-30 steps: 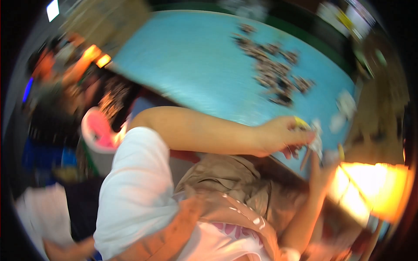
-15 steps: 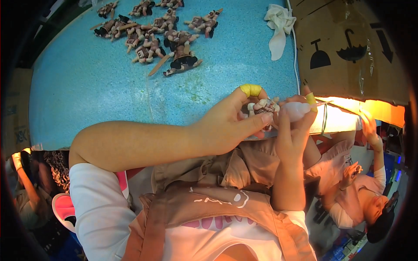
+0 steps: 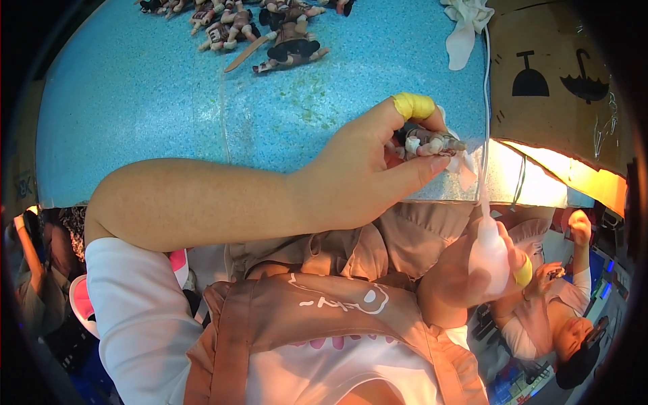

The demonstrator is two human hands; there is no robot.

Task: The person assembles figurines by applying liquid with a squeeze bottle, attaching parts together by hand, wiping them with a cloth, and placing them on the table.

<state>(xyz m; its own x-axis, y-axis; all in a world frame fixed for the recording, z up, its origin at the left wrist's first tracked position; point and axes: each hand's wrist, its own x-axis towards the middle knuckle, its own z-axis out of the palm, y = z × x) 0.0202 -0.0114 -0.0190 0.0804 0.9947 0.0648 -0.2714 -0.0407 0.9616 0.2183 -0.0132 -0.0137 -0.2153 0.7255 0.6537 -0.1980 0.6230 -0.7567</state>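
Note:
My left hand point(image 3: 368, 165), with yellow tape on a finger, pinches a small painted figurine point(image 3: 428, 143) over the front edge of the blue table. Part of the figurine is hidden by my fingers. A scrap of white material point(image 3: 461, 167) shows beside it. Lower and to the right, my right hand point(image 3: 462, 270) grips a translucent white squeeze bottle point(image 3: 491, 260) by its body, its narrow tip upward. That hand also has yellow tape on a finger and looks slightly blurred.
Several figurines point(image 3: 233, 27) lie on the far part of the blue table point(image 3: 169, 115), one with a wooden stick. A crumpled white cloth point(image 3: 464, 34) and a white cord point(image 3: 487, 81) are near a cardboard box point(image 3: 560, 74) at right. A person point(image 3: 563, 297) sits beyond my right arm.
My right hand has drawn the bottle away from the figurine, down toward my body, and turned it tip upward. My left hand still holds the figurine, now tilted differently. The view has shifted.

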